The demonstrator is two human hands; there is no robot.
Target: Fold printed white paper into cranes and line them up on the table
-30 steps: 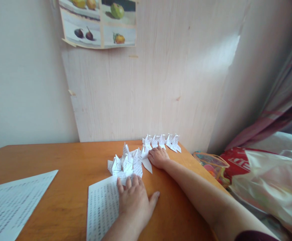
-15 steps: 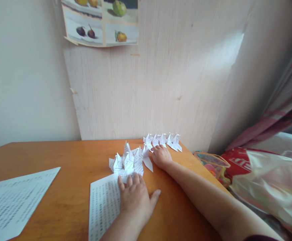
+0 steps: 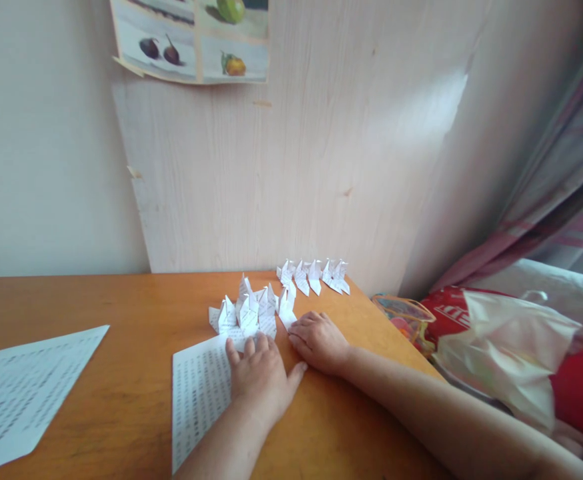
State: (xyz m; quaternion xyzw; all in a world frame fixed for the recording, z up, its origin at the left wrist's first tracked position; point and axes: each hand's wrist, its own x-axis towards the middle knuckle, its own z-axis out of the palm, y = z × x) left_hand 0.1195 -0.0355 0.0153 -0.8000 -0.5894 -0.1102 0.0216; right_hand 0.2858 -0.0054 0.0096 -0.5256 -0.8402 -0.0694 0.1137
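My left hand (image 3: 260, 377) lies open with its fingers spread over the top of a printed sheet (image 3: 196, 380). Its fingertips reach the base of a cluster of white folded paper cranes (image 3: 248, 312), made of paper with writing on it. My right hand (image 3: 320, 341) has its fingers closed at the lower tip of a single paper crane (image 3: 286, 307), just right of the cluster. The thumb of that hand is hidden. Farther back, several more paper cranes (image 3: 314, 277) stand in a row near the wall.
Another printed sheet (image 3: 31, 393) lies at the left on the wooden table (image 3: 131, 387). Beyond the table's right edge are a plastic bag (image 3: 506, 353), red items (image 3: 451, 310) and a pink curtain (image 3: 531, 193). A fruit picture (image 3: 191, 40) hangs on the wall.
My right hand has drawn back from the rear row to the front crane's lower tip. My left hand stays on the sheet. The whole view has shifted slightly.
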